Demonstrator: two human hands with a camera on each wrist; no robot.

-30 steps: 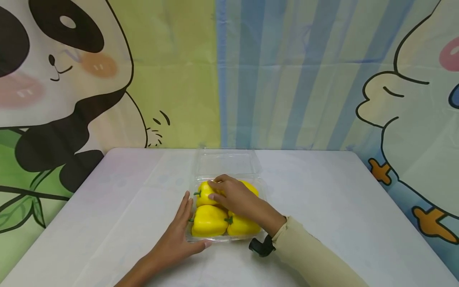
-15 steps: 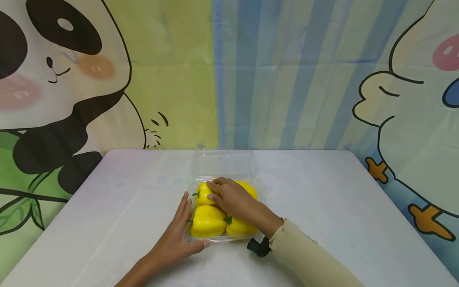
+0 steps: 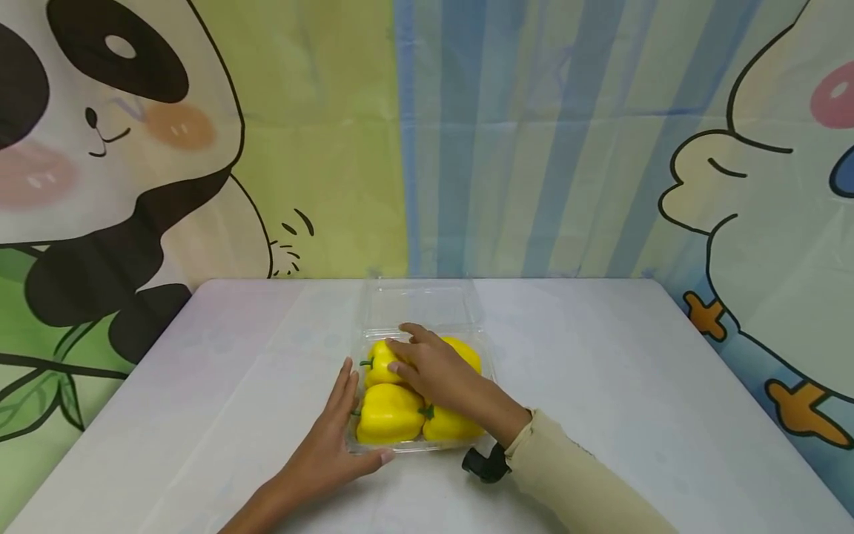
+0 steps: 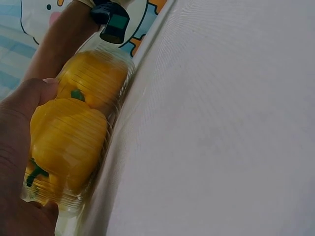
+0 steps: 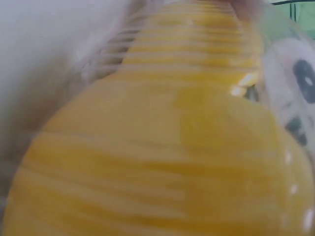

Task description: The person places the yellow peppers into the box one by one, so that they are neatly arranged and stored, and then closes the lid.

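Several yellow bell peppers (image 3: 388, 415) with green stems fill a clear plastic clamshell box (image 3: 420, 447), packed side by side. Along its left side and front left corner my left hand (image 3: 327, 441) rests, fingers straight and thumb spread. The left wrist view shows that thumb (image 4: 42, 91) at the box's front edge. Over the back row lies my right hand (image 3: 437, 367), its fingers and thumb touching the back left pepper (image 3: 378, 363). One fingertip is lifted. The right wrist view shows peppers close up through the ribbed plastic wall, blurred; part of the back row is hidden under the hand.
The box's clear lid (image 3: 422, 305) lies folded back behind it, towards the far edge of the white table (image 3: 574, 348). A cartoon backdrop (image 3: 347, 133) hangs behind the table. A black device (image 3: 485, 463) is strapped at my right wrist.
My right hand stays on the peppers; a finger of it has lifted and stretched slightly forward. The left hand and the box keep their places.
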